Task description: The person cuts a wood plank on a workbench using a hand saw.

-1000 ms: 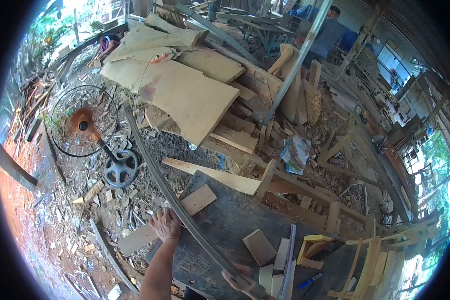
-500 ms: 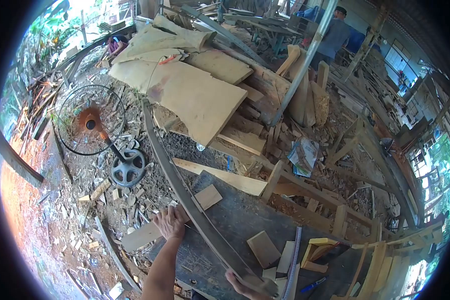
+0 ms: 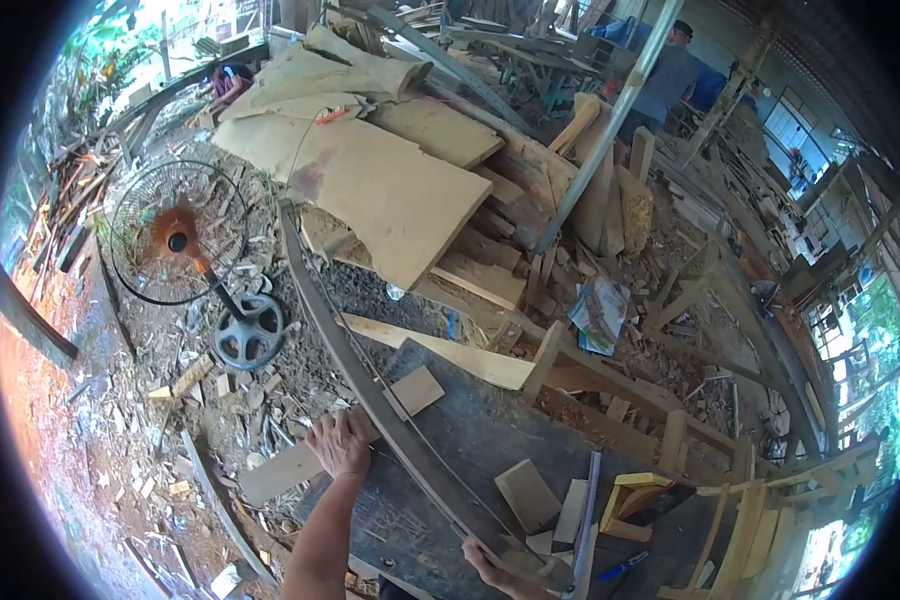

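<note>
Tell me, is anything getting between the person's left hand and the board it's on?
Nothing visible does: the left hand rests directly on the board. The long strip crosses over the board just beside the hand, not between them.

Matt wooden plank (image 3: pixel 414 391), scuffed matt tabletop (image 3: pixel 510 425)
</note>
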`<move>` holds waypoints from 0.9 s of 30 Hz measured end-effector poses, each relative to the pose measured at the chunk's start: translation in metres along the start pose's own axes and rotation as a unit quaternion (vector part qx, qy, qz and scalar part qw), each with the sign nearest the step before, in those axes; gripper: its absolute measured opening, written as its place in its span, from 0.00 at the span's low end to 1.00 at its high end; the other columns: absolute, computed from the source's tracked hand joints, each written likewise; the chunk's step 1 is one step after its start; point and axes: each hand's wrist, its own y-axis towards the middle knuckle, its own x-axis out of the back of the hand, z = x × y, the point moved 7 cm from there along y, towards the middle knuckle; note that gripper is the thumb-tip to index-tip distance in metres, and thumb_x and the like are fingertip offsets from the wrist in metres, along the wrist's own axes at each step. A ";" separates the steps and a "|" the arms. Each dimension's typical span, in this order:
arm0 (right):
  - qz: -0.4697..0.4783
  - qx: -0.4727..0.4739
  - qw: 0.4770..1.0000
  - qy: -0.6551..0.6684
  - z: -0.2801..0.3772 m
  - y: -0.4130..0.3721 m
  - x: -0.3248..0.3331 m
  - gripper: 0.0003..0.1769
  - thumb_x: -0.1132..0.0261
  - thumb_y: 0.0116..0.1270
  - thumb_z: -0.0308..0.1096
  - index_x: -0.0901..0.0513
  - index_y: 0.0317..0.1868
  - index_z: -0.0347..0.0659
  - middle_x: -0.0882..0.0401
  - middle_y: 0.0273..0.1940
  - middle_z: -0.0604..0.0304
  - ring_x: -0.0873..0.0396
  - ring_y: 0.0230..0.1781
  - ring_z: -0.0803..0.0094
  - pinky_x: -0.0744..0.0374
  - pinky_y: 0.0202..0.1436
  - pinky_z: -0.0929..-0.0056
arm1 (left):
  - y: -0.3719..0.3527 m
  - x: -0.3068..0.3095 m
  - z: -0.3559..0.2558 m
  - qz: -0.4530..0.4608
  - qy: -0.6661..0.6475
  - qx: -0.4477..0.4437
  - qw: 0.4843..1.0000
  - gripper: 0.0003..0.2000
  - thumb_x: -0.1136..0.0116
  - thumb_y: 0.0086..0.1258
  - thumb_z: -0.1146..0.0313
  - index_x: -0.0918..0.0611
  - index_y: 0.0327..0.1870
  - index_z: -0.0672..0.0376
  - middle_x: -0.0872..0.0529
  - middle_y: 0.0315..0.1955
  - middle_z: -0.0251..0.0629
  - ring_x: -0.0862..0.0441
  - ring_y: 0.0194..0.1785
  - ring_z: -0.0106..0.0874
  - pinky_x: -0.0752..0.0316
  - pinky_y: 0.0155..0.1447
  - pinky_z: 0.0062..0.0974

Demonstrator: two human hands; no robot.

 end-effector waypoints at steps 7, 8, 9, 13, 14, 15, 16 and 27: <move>-0.146 0.161 0.896 -0.388 0.018 0.105 -0.020 0.23 0.31 0.71 0.50 0.16 0.53 0.39 0.14 0.37 0.59 0.17 0.36 0.72 0.21 0.39 0.69 | -0.002 -0.008 0.006 0.026 -0.011 0.020 0.999 0.10 0.48 0.72 0.59 0.18 0.41 0.53 0.19 0.40 0.40 0.25 0.53 0.41 0.39 0.64 0.45; -0.156 0.147 0.913 -0.348 0.012 0.109 -0.019 0.22 0.31 0.71 0.49 0.16 0.52 0.38 0.14 0.35 0.59 0.18 0.33 0.73 0.21 0.37 0.70 | -0.002 -0.007 0.007 0.025 -0.006 0.020 0.999 0.10 0.48 0.72 0.59 0.18 0.41 0.53 0.19 0.40 0.40 0.25 0.53 0.41 0.39 0.64 0.45; -0.130 0.184 0.886 -0.406 0.033 0.083 -0.039 0.19 0.32 0.72 0.47 0.16 0.51 0.39 0.14 0.34 0.60 0.18 0.32 0.74 0.21 0.36 0.71 | -0.003 -0.007 0.006 0.019 0.006 0.015 1.000 0.10 0.48 0.72 0.59 0.18 0.41 0.53 0.19 0.40 0.40 0.25 0.53 0.41 0.39 0.64 0.45; -0.071 0.203 0.855 -0.473 0.008 0.016 0.009 0.17 0.42 0.78 0.50 0.20 0.49 0.45 0.21 0.42 0.63 0.22 0.44 0.71 0.23 0.49 0.66 | 0.000 -0.008 0.005 0.002 0.005 0.011 1.000 0.10 0.48 0.72 0.58 0.18 0.42 0.53 0.19 0.41 0.40 0.25 0.54 0.41 0.40 0.65 0.46; -0.060 0.195 0.855 -0.477 -0.005 0.010 0.024 0.18 0.45 0.79 0.52 0.22 0.49 0.47 0.23 0.46 0.63 0.23 0.49 0.70 0.24 0.54 0.65 | -0.003 -0.008 0.005 -0.024 0.010 0.003 1.000 0.10 0.48 0.72 0.58 0.18 0.42 0.53 0.19 0.41 0.40 0.25 0.54 0.41 0.40 0.65 0.46; -0.039 0.147 0.854 -0.498 -0.010 0.017 0.023 0.18 0.46 0.79 0.52 0.22 0.50 0.47 0.23 0.48 0.63 0.24 0.50 0.70 0.24 0.56 0.64 | -0.002 0.001 -0.001 0.013 0.007 0.008 1.000 0.10 0.48 0.72 0.59 0.18 0.41 0.52 0.19 0.40 0.39 0.25 0.53 0.41 0.39 0.65 0.46; -0.044 0.095 0.911 -0.400 -0.015 0.033 0.027 0.16 0.45 0.79 0.48 0.21 0.49 0.45 0.22 0.44 0.65 0.23 0.44 0.72 0.23 0.51 0.67 | -0.001 0.000 -0.001 0.017 0.005 0.010 1.000 0.10 0.48 0.72 0.59 0.18 0.41 0.52 0.19 0.40 0.39 0.25 0.53 0.41 0.39 0.65 0.46; -0.105 0.213 0.773 -0.588 0.043 0.018 -0.026 0.17 0.47 0.82 0.45 0.25 0.38 0.42 0.25 0.35 0.63 0.25 0.38 0.76 0.25 0.47 0.76 | -0.001 -0.008 0.003 0.004 0.039 0.014 0.999 0.10 0.49 0.74 0.59 0.17 0.41 0.51 0.17 0.40 0.38 0.24 0.53 0.40 0.39 0.64 0.46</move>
